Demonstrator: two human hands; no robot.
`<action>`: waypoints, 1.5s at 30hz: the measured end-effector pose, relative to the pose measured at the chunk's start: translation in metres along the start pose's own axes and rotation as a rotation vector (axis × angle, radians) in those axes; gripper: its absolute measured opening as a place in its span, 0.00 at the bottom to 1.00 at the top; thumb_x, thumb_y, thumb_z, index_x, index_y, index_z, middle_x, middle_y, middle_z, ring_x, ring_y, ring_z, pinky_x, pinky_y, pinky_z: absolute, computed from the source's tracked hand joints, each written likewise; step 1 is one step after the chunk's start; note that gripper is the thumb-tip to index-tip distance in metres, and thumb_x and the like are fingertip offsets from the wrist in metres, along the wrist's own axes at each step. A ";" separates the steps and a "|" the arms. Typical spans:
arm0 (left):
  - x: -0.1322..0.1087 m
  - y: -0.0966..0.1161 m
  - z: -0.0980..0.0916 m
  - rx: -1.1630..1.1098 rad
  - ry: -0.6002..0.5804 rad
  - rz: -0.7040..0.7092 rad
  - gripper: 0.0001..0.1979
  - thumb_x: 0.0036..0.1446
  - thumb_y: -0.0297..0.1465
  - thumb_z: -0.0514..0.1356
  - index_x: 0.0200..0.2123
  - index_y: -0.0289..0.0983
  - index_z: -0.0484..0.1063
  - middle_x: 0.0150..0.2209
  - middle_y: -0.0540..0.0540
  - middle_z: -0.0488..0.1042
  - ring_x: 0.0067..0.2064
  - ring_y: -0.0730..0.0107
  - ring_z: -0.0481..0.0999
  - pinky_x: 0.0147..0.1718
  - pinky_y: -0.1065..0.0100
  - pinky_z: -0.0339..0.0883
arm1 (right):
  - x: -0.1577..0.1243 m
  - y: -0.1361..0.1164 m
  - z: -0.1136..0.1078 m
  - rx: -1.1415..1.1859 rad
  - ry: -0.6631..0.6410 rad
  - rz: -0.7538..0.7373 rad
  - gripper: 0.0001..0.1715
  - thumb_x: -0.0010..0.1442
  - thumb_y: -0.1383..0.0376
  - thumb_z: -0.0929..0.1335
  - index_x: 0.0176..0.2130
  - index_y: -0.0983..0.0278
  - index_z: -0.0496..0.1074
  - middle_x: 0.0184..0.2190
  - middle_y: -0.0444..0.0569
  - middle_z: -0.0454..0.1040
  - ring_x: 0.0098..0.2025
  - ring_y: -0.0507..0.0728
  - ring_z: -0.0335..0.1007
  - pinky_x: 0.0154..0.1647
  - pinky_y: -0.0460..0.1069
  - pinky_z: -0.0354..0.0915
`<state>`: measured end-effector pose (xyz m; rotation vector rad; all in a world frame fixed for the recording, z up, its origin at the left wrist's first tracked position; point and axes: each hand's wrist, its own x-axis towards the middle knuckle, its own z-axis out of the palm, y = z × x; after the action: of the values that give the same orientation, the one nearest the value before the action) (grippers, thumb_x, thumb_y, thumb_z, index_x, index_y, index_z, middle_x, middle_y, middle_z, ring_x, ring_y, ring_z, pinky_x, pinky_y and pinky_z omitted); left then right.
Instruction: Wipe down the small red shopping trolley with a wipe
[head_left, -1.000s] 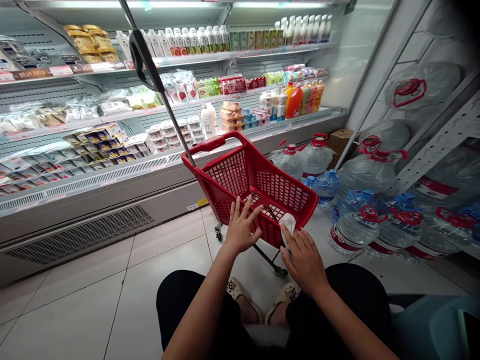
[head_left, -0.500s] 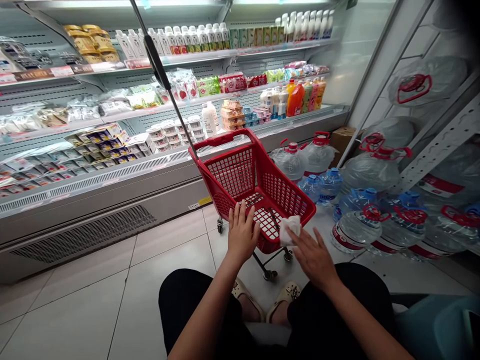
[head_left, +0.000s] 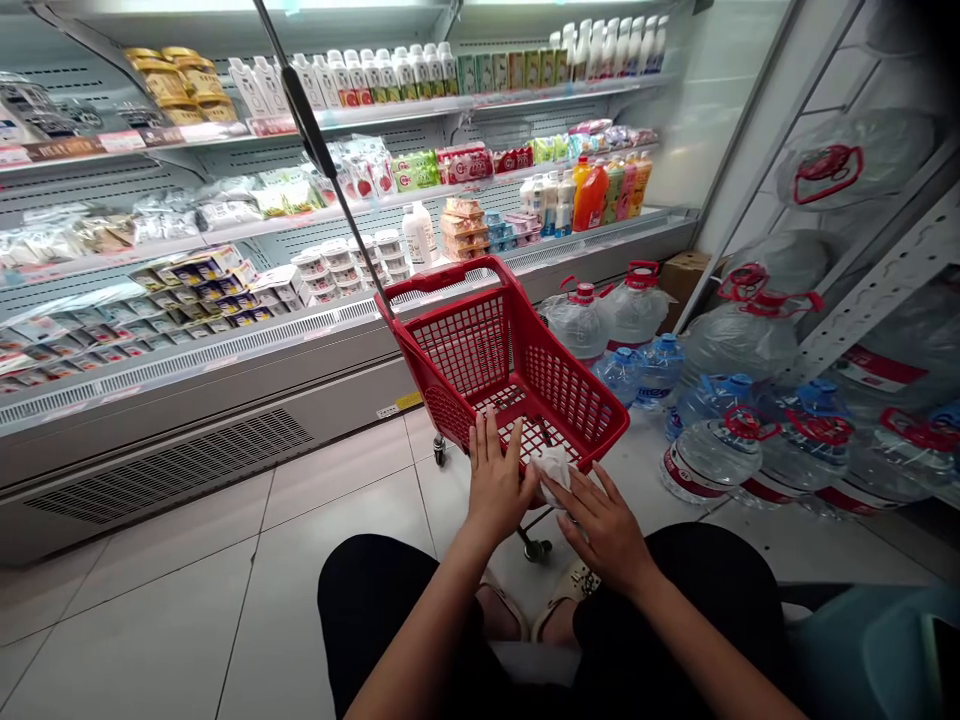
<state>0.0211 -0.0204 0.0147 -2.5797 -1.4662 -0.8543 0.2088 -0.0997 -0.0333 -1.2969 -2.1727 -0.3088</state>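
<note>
A small red shopping cart point(head_left: 439, 400) with lattice walls stands in front of me, its pole rising at the left. My left hand point(head_left: 496, 490) rests at the cart's near edge with its fingers outstretched, and holds nothing. Close by on its right, my right hand point(head_left: 609, 530) presses a crumpled white tissue point(head_left: 553, 468) against the near rim under its fingertips. The basket's lattice floor shows behind the hands, while they cover part of the near rim.
A refrigerated display case point(head_left: 337, 370) with bottles, tubs and packs runs along the back. Large water bottles point(head_left: 716, 455) with red handles crowd the right side beside a white perforated post point(head_left: 885, 275). Tiled floor point(head_left: 165, 600) lies to the left.
My right hand has slid left along the near rim with the tissue, closer to my left hand. My left hand has shifted slightly right. The cart has stayed about where it was.
</note>
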 end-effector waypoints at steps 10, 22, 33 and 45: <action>0.002 -0.048 -0.016 0.090 -0.064 0.007 0.33 0.67 0.25 0.52 0.74 0.38 0.53 0.79 0.39 0.35 0.78 0.51 0.36 0.74 0.44 0.44 | 0.005 0.055 0.000 0.021 0.127 0.198 0.31 0.74 0.63 0.60 0.73 0.59 0.58 0.68 0.54 0.68 0.72 0.63 0.60 0.75 0.67 0.52; 0.001 -0.043 -0.009 0.099 -0.055 0.002 0.30 0.68 0.24 0.51 0.72 0.38 0.59 0.79 0.41 0.34 0.78 0.52 0.39 0.74 0.45 0.45 | 0.030 0.041 -0.017 0.187 0.352 0.374 0.20 0.73 0.63 0.65 0.61 0.56 0.70 0.53 0.51 0.80 0.53 0.61 0.79 0.52 0.54 0.73; 0.004 -0.038 -0.009 0.094 -0.069 -0.025 0.30 0.66 0.24 0.54 0.70 0.38 0.62 0.79 0.42 0.37 0.78 0.50 0.39 0.74 0.46 0.45 | 0.034 0.060 -0.024 -0.114 0.307 0.316 0.24 0.69 0.70 0.64 0.59 0.53 0.76 0.60 0.45 0.78 0.62 0.63 0.72 0.62 0.61 0.67; 0.005 -0.040 -0.006 0.062 -0.024 -0.017 0.29 0.65 0.23 0.52 0.69 0.39 0.64 0.79 0.42 0.35 0.78 0.51 0.39 0.74 0.43 0.47 | 0.030 0.016 0.015 0.064 0.116 0.027 0.42 0.69 0.77 0.56 0.76 0.55 0.48 0.69 0.47 0.66 0.71 0.57 0.62 0.73 0.61 0.62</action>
<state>-0.0118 0.0031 0.0133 -2.5453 -1.4984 -0.7692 0.2068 -0.0627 -0.0298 -1.2405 -2.0499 -0.2938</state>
